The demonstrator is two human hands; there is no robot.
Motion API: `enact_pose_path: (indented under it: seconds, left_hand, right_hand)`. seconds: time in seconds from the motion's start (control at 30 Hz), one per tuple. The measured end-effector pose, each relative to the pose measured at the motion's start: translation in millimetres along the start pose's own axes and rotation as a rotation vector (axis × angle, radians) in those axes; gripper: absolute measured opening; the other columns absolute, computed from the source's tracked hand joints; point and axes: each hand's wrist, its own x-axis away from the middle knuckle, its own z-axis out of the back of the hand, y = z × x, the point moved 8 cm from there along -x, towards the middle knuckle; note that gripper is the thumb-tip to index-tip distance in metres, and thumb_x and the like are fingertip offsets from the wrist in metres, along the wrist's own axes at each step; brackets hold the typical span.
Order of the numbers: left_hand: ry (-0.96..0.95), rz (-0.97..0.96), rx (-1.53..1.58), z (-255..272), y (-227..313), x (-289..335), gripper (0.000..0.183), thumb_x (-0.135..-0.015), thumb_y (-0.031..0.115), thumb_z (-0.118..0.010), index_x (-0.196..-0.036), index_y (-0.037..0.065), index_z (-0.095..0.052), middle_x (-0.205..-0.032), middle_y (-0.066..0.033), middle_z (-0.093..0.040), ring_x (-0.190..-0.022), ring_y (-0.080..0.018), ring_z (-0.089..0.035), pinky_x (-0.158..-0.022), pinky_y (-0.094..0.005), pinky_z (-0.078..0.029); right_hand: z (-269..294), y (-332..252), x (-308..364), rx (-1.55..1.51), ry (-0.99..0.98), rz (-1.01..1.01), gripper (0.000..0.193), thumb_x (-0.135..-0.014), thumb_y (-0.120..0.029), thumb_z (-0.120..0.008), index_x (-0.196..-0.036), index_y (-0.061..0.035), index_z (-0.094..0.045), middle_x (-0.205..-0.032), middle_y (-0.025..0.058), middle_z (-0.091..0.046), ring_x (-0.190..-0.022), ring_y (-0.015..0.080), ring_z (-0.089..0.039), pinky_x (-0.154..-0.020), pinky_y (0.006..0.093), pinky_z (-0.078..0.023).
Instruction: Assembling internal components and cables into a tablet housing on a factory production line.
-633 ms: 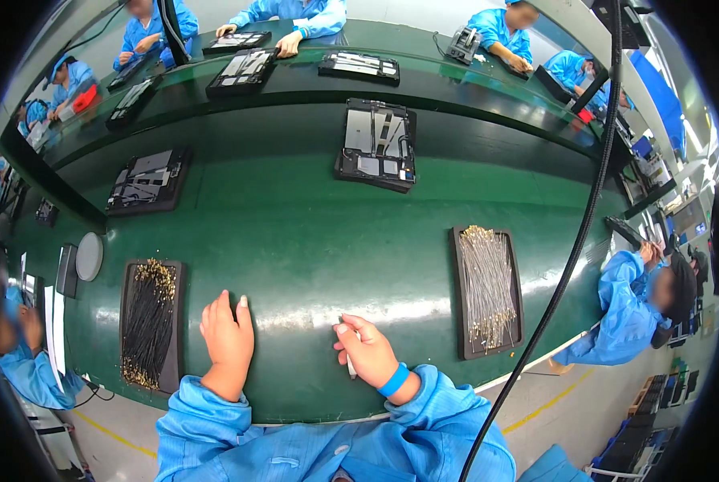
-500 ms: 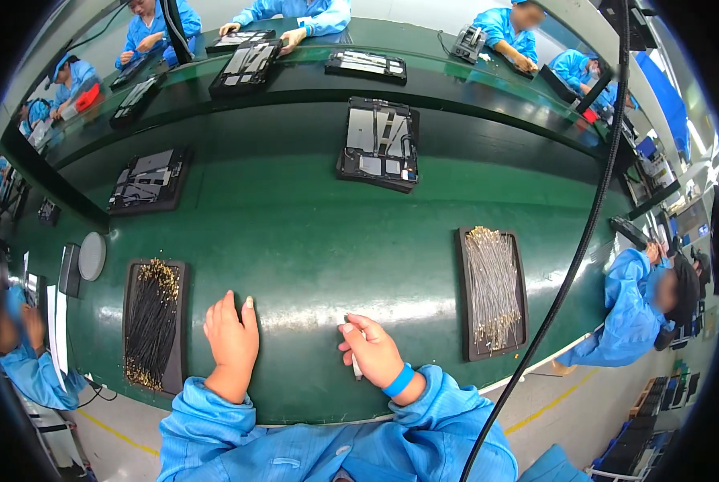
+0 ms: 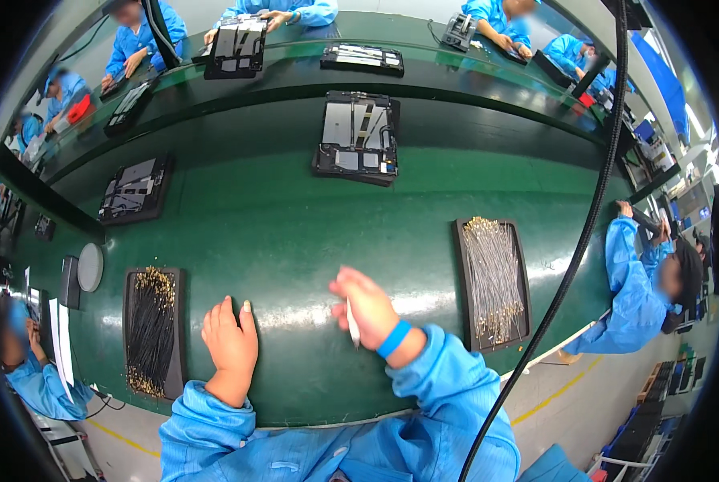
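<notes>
We see a right hand (image 3: 367, 311) holding a slim white pen-like tool (image 3: 352, 325) over a green counter (image 3: 327, 233).
Its fingers curl onto the shaft, though blur hides the exact grip; the left hand (image 3: 229, 337) is empty on the counter, thumb apart, near a dark tray (image 3: 173, 379) of black cables (image 3: 151, 337). We judge the tool light, stiff and slightly slippery, best held mid-shaft, its narrow tip spared from knocks. Compared with the earlier frame, the right hand has moved farther forward and we see more of the tool; the left hand has barely shifted.
</notes>
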Motion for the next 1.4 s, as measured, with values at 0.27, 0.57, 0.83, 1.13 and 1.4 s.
enact_pose_path:
  seconds: [0.27,0.57,0.83,1.13,1.4]
  left_hand:
    - [-0.064,0.004,-0.004,-5.6,15.0,-1.3,0.04,-0.076,0.029,-0.055,-0.101,-0.002,-0.052,-0.102,-0.0161,-0.051,-0.099,-0.0311,-0.044,-0.084,-0.0401,-0.032]
    - [-0.113,0.014,-0.009,-0.4,21.3,-6.9,0.047,-0.069,0.032,-0.062,-0.101,-0.003,-0.052,-0.099,-0.0156,-0.05,-0.096,-0.0316,-0.043,-0.082,-0.0405,-0.033]
    - [-0.011,-0.024,0.063,0.5,11.6,1.4,0.042,-0.068,0.034,-0.062,-0.092,0.0,-0.056,-0.093,-0.0134,-0.052,-0.09,-0.029,-0.045,-0.076,-0.0404,-0.035]
    - [-0.475,1.169,1.862,-31.7,27.9,33.5,0.034,-0.084,0.029,-0.049,-0.11,0.006,-0.047,-0.106,-0.0108,-0.053,-0.083,-0.0249,-0.052,-0.08,-0.0392,-0.04]
    - [-0.71,0.587,1.849,0.8,57.0,33.9,0.037,-0.08,0.013,-0.05,-0.115,0.002,-0.043,-0.107,-0.0095,-0.054,-0.096,-0.0224,-0.054,-0.083,-0.0367,-0.044]
  right_hand:
    - [46.7,-86.2,-112.8,-0.644,0.191,0.0,0.055,-0.079,-0.048,-0.048,-0.115,-0.0089,-0.035,-0.111,0.0084,-0.041,-0.067,0.0224,-0.048,-0.043,0.0266,-0.038]
    - [48.2,-129.0,-141.8,-0.519,0.386,0.045,0.04,-0.076,-0.054,-0.05,-0.084,-0.0153,-0.049,-0.074,0.0029,-0.048,-0.054,0.0163,-0.046,-0.041,0.0231,-0.039]
    - [-7.2,-55.0,-95.9,-0.282,0.057,-0.169,0.041,-0.076,-0.054,-0.049,-0.089,-0.0154,-0.047,-0.068,0.0019,-0.049,-0.047,0.0174,-0.045,-0.036,0.0281,-0.036]
    - [-45.7,64.7,66.7,-0.093,-0.214,-0.529,0.054,-0.079,-0.055,-0.044,-0.109,-0.0103,-0.039,-0.083,0.0056,-0.05,-0.054,0.0144,-0.048,-0.042,0.0256,-0.038]
    - [-38.7,116.6,106.2,0.288,-0.414,-0.534,0.064,-0.081,-0.055,-0.039,-0.114,-0.0008,-0.043,-0.088,0.0131,-0.053,-0.069,0.0151,-0.052,-0.053,0.026,-0.043]
